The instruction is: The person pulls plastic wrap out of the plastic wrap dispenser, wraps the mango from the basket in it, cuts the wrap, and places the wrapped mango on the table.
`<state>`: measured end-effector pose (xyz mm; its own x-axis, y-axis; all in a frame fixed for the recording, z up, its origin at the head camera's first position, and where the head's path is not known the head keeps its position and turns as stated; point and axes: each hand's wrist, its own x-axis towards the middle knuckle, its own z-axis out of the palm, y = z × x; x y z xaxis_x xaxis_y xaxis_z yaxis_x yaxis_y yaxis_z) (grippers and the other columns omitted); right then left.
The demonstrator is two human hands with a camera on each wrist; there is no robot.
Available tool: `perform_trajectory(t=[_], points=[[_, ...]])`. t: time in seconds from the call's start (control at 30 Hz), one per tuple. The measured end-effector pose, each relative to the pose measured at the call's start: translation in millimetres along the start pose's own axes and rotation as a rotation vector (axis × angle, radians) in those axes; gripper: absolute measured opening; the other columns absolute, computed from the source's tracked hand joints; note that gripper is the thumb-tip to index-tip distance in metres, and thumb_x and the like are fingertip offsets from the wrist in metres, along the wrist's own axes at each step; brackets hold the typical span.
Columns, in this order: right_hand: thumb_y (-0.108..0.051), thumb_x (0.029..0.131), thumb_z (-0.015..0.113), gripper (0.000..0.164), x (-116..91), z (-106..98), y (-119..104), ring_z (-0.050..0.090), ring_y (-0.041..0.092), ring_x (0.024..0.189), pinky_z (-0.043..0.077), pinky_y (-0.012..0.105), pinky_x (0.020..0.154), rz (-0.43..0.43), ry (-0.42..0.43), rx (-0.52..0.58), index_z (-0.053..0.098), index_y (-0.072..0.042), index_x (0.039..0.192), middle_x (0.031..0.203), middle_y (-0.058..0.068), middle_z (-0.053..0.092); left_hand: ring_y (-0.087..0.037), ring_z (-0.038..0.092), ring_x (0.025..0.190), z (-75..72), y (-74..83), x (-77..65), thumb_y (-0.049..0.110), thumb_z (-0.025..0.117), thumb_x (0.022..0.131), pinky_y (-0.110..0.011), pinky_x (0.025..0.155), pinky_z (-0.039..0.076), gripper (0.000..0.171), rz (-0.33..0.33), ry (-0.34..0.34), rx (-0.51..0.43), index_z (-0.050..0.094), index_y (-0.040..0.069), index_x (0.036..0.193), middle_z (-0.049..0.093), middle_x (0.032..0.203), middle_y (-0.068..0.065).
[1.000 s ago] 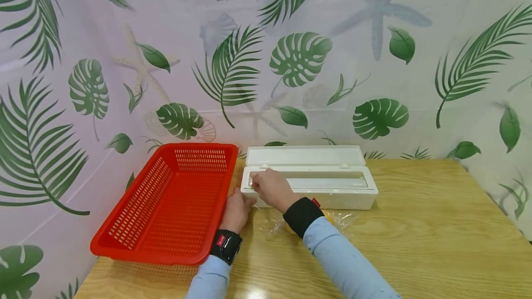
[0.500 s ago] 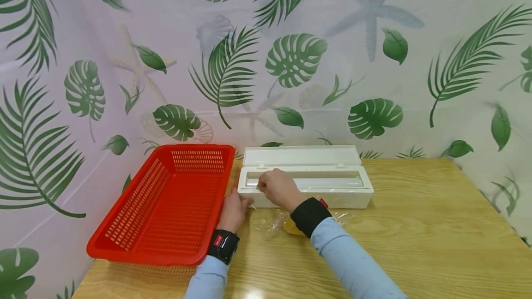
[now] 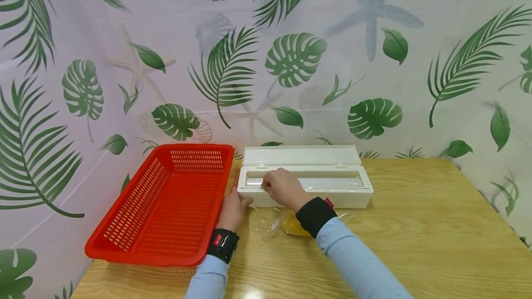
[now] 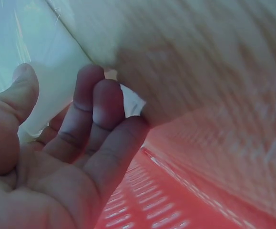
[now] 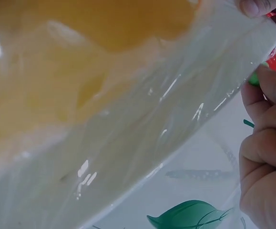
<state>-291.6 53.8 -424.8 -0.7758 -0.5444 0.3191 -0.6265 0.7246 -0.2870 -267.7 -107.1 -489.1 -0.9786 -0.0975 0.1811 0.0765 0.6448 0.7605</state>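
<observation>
A white cling film dispenser box point(image 3: 349, 199) lies lengthwise on the table with its lid point(image 3: 303, 155) raised; a film roll point(image 3: 332, 182) shows in its slot. My left hand point(image 3: 232, 210) grips the box's left end, thumb at the front and fingers round the end, as the left wrist view shows. Over the front edge, my right hand point(image 3: 286, 188) pinches a small green slider point(image 5: 255, 78) on the box rim. Clear film point(image 3: 268, 226) hangs from the box front over a yellow rounded thing point(image 3: 294, 226), partly hidden by my right wrist.
A red perforated plastic basket point(image 3: 183, 202) stands to the left, close beside my left hand and forearm. Behind the box rises a leaf-patterned cloth point(image 3: 316, 119). The wooden table point(image 3: 432, 225) stretches off to the right.
My right hand has slid rightward along the front rim of the box with the green slider. More of the yellow thing shows. The left hand keeps its grip at the left end.
</observation>
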Motion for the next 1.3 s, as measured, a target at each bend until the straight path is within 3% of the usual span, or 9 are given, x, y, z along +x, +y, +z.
perform_trajectory(t=[0.33,0.63,1.3], points=[[-0.005,0.081,0.065,0.009,-8.2,-4.8,10.4,0.062,0.017,0.077,0.055,0.034,0.070,0.042,-0.006,0.030,0.072,-0.008,0.085,0.085,0.007,0.072,-0.032,0.057,0.089,0.4,3.3,0.8,0.010,0.065,0.083,-0.050,0.082,0.047,0.033,-0.049,-0.011,-0.010,0.048,-0.004,0.106,0.063,0.096,-0.026],[-0.007,0.080,0.067,0.008,-17.0,-11.3,20.2,0.061,0.014,0.075,0.054,0.034,0.072,0.120,-0.017,0.027,0.073,-0.010,0.084,0.084,0.004,0.072,-0.034,0.057,0.091,0.2,1.4,0.9,0.011,0.065,0.083,-0.051,0.084,0.046,0.034,-0.029,-0.018,-0.025,0.047,-0.005,0.107,0.062,0.097,-0.027],[-0.008,0.080,0.067,0.008,-31.2,-19.9,33.8,0.061,0.016,0.076,0.055,0.036,0.073,0.101,-0.003,0.046,0.072,-0.008,0.086,0.087,0.007,0.072,-0.035,0.057,0.089,0.6,0.1,-0.3,0.010,0.064,0.083,-0.051,0.081,0.047,0.032,-0.003,-0.008,0.008,0.048,-0.005,0.106,0.063,0.095,-0.028]])
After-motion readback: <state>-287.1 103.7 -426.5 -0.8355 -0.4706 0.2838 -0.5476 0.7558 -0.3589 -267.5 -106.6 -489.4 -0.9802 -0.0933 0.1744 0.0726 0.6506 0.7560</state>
